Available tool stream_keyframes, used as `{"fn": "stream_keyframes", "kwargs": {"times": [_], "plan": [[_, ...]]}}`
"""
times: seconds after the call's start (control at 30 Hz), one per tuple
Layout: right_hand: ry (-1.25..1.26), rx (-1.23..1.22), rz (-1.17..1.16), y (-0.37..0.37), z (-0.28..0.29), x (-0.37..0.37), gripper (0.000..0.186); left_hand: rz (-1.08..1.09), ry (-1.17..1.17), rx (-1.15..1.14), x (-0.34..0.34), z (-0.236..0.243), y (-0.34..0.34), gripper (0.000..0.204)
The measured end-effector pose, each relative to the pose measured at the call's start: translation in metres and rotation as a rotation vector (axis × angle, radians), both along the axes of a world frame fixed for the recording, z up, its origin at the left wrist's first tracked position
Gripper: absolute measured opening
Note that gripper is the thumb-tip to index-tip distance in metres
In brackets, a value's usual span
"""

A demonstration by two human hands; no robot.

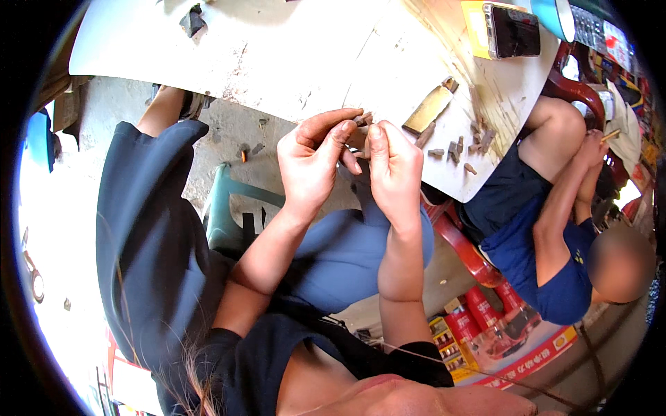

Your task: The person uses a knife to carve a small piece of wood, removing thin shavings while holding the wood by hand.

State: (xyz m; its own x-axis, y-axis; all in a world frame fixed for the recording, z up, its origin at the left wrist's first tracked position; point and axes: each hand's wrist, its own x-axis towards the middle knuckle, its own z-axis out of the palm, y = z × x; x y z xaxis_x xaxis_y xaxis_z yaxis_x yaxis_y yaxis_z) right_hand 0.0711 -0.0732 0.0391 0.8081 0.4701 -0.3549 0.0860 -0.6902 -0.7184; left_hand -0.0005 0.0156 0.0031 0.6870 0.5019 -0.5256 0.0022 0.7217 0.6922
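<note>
My left hand (312, 159) and my right hand (392, 170) meet just off the table's near edge, both with fingers closed around small brown pieces (363, 118); their exact shape is partly hidden by the fingertips. To the right on the white table (291, 55) lie a pale yellow, flat-looking bar (427, 111) with a dark end and several small brown chunks (472, 149).
A phone (511, 31) lies on a yellow item beside a cyan container (551, 17). A dark scrap (193, 21) is at upper left. At right, a co-worker in blue (527, 256) holds a small thin piece on a red chair. A green stool (223, 194) is below the table.
</note>
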Motion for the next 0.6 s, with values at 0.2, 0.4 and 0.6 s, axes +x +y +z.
{"fn": "stream_keyframes", "kwargs": {"times": [0.2, 0.4, 0.6], "plan": [[-0.097, -0.046, 0.109, -0.003, -0.006, -0.001, 0.020, 0.014, 0.000, 0.050, -0.001, -0.004, -0.004, 0.019], [-0.023, 0.175, -0.106, -0.007, -0.012, -0.008, 0.029, 0.056, -0.038, -0.026, 0.001, -0.002, -0.005, 0.022], [-0.009, 0.310, -0.323, -0.012, -0.015, -0.005, 0.018, 0.057, -0.061, -0.071, 0.002, 0.000, -0.007, 0.025]]}}
